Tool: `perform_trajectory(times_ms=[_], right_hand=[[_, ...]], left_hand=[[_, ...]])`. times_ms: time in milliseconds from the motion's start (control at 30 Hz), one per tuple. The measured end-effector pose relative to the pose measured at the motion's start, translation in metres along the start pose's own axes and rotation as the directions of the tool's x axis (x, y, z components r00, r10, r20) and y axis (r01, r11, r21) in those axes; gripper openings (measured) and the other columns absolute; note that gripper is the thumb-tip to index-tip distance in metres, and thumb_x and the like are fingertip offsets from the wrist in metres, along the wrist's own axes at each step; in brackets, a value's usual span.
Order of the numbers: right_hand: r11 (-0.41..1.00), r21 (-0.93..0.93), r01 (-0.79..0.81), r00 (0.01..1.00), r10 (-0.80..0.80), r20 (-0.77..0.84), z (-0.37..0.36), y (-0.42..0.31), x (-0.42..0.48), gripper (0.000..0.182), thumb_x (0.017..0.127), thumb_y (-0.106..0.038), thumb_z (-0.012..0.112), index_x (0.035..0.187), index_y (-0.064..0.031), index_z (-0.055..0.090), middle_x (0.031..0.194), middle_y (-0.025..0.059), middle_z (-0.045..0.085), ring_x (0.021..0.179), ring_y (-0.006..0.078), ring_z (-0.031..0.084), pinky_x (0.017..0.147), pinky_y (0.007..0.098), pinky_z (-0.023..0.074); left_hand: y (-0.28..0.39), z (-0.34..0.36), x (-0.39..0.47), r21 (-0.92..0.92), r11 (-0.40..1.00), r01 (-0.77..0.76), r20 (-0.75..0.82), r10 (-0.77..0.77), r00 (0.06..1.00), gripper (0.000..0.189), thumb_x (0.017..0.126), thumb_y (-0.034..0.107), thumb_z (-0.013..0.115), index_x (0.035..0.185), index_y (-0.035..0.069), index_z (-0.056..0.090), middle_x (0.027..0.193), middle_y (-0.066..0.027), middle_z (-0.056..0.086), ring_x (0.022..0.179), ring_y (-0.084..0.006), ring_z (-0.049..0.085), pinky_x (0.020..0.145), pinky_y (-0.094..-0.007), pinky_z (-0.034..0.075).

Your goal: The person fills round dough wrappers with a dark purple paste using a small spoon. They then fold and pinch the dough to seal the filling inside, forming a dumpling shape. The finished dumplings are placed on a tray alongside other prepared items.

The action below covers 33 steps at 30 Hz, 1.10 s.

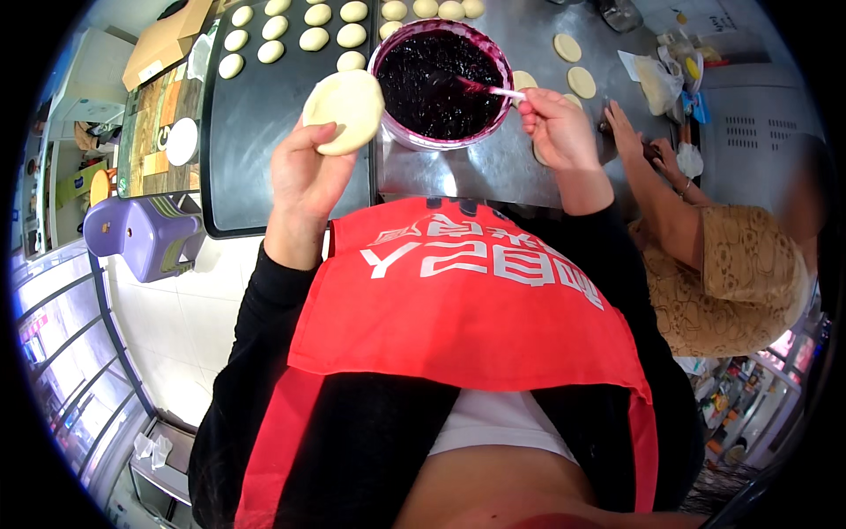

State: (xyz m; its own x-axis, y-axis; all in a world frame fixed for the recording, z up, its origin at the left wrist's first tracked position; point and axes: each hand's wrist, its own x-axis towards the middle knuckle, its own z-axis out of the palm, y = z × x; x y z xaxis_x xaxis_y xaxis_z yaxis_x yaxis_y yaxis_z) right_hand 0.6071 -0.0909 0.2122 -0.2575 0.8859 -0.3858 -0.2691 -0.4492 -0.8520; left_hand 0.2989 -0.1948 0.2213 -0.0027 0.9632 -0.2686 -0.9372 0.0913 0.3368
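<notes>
My left hand holds up a flat round of dough, thumb on its face, just left of a white bucket of dark purple filling. Between the fingers of my right hand is the pale handle of a stained utensil; its purple-coated end lies over the filling, and its exact shape is unclear. Rows of dough balls sit on a black tray at the left. More dough balls lie behind the bucket. Flattened dough rounds rest on the metal table to the right.
A co-worker's hands and forearms are at the table on the right, close to my right arm. Left of the tray are a wood-patterned surface with a white round lid, a cardboard box and a purple plastic stool. Plastic bags lie back right.
</notes>
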Motion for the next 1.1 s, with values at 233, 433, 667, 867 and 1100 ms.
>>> perform_trajectory(times_ms=[233,433,667,867,1100], right_hand=[[0.964,-0.059,0.261,0.963,-0.255,0.093,0.049,-0.058,-0.035,0.016,0.091,-0.01,0.057,0.097,0.0039,0.06,0.075,0.0069,0.061,0.063,0.0109,0.053,0.058,0.0227,0.043],[0.827,-0.445,0.344,0.937,-0.335,0.102,0.087,-0.051,-0.044,0.016,0.091,-0.011,0.058,0.097,0.0027,0.062,0.077,0.0055,0.064,0.065,0.0078,0.057,0.059,0.0197,0.0469],[0.672,-0.524,0.524,0.825,-0.553,0.116,0.096,-0.046,-0.052,0.014,0.091,-0.01,0.058,0.097,0.0025,0.063,0.078,0.0048,0.064,0.068,0.0068,0.058,0.061,0.0193,0.0478],[0.759,-0.427,0.491,0.858,-0.506,0.087,0.091,-0.045,-0.044,0.014,0.092,-0.009,0.057,0.098,0.0031,0.062,0.079,0.0061,0.064,0.067,0.0075,0.058,0.061,0.0196,0.0478],[0.951,-0.096,0.292,0.956,-0.289,0.053,0.073,-0.047,-0.028,0.015,0.092,-0.01,0.055,0.098,0.0036,0.059,0.077,0.0076,0.062,0.063,0.0108,0.054,0.058,0.0231,0.0447]], left_hand=[[-0.024,0.022,0.023,-0.116,0.98,0.164,0.188,-0.14,0.972,0.047,0.096,0.02,0.044,0.136,-0.004,0.034,0.139,-0.0185,0.04,0.131,-0.0324,0.037,0.112,-0.0459,0.027],[-0.03,0.04,0.024,-0.117,0.972,0.203,0.218,-0.174,0.96,0.047,0.099,0.028,0.037,0.133,-0.005,0.036,0.135,-0.0177,0.045,0.127,-0.0312,0.042,0.109,-0.0446,0.031],[-0.028,0.046,0.024,-0.094,0.98,0.178,0.23,-0.152,0.961,0.049,0.1,0.031,0.033,0.133,-0.005,0.036,0.135,-0.0175,0.045,0.127,-0.0312,0.041,0.11,-0.0445,0.029],[-0.027,0.042,0.031,-0.176,0.959,0.22,0.312,-0.158,0.937,0.048,0.099,0.03,0.033,0.133,-0.003,0.037,0.135,-0.0165,0.045,0.128,-0.0307,0.041,0.11,-0.0448,0.029],[-0.028,0.046,0.031,-0.175,0.963,0.206,0.274,-0.154,0.949,0.047,0.099,0.027,0.039,0.136,-0.001,0.034,0.139,-0.0156,0.041,0.132,-0.0303,0.035,0.112,-0.046,0.026]])
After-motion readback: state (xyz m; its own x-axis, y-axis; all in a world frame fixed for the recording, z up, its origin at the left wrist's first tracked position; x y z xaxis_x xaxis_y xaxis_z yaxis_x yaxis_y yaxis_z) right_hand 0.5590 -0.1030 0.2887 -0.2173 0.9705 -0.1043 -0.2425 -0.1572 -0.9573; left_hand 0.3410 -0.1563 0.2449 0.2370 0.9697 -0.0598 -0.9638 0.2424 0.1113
